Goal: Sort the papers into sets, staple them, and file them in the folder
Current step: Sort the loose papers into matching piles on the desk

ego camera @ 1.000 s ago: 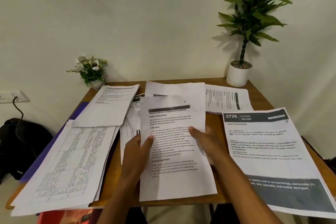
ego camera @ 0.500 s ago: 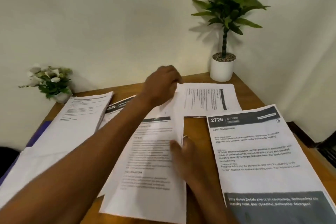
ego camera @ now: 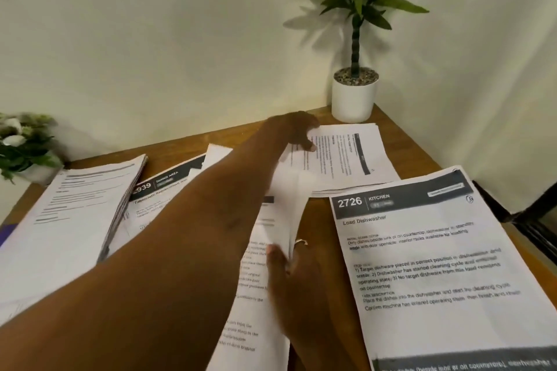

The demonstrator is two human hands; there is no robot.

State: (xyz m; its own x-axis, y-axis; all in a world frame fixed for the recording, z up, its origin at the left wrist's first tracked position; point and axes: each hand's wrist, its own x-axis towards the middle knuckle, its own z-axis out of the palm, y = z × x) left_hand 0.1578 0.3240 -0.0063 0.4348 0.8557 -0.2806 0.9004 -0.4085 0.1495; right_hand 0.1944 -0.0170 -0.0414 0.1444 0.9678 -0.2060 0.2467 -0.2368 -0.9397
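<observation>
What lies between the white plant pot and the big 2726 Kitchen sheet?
In the head view, a stack of printed papers lies between the plant pot and the 2726 sheet; the left hand touches its left edge.

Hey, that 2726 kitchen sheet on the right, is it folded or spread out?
Spread out. The 2726 sheet lies flat and face up on the table, header and text showing across its width; no fold visible.
</observation>
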